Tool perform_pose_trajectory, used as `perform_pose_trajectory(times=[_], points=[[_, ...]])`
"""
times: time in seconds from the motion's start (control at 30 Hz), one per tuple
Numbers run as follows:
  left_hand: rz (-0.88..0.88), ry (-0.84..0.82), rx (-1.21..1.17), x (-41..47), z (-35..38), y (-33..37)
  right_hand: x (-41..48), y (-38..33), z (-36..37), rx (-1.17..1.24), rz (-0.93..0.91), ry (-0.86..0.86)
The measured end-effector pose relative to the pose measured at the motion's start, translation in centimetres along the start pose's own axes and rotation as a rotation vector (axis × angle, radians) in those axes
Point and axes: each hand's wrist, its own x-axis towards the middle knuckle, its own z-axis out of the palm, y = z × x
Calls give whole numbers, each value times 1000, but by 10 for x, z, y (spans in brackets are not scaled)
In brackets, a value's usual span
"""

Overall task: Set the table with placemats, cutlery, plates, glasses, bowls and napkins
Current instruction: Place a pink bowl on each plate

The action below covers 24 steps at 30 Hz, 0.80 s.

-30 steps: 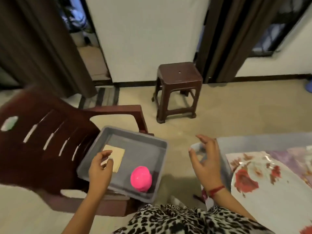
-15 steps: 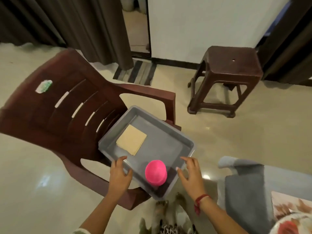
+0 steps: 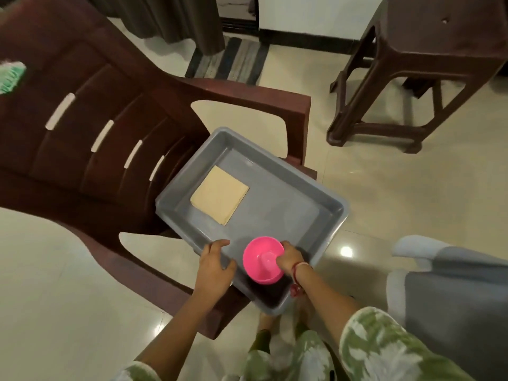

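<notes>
The pink bowl [image 3: 261, 257] sits upside down, base up, in the 6 o'clock corner of the grey tray [image 3: 341, 213], which rests on the seat of a brown chair [image 3: 82, 133]. The right hand [image 3: 290, 259] grasps the bowl, fingers wrapped on its 3 o'clock side. The left hand [image 3: 213, 270] clamps the tray's near rim at 9 o'clock of the bowl, fingers curled over the edge. A folded beige napkin [image 3: 220, 198] lies flat toward 11 o'clock, well apart from the bowl. The step in hand looks like lifting the bowl out. It is best raised straight up past the tray wall while the left hand steadies the tray on the sloping seat, then turned upright before being set down.
</notes>
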Motion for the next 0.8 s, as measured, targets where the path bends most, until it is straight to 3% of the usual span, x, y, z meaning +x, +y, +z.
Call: perform_pose_trajectory(times=[0.13,0.23,0.43,0.57,0.8], points=[[12,0,-84,-11,-13,15,-18,-1,-7,139,29,48],[80,-13,-173,-22,-29,35,-52,-6,-25,333,-48,87],[575,-295,-3,-53,-58,97,-169,-13,-81,825,-195,110],[811,-379,-21,-76,-61,151,-252,-1,-106,907,-331,219],[1074,-588,-200,-121,-47,227,-354,38,-125,1033,-395,492]])
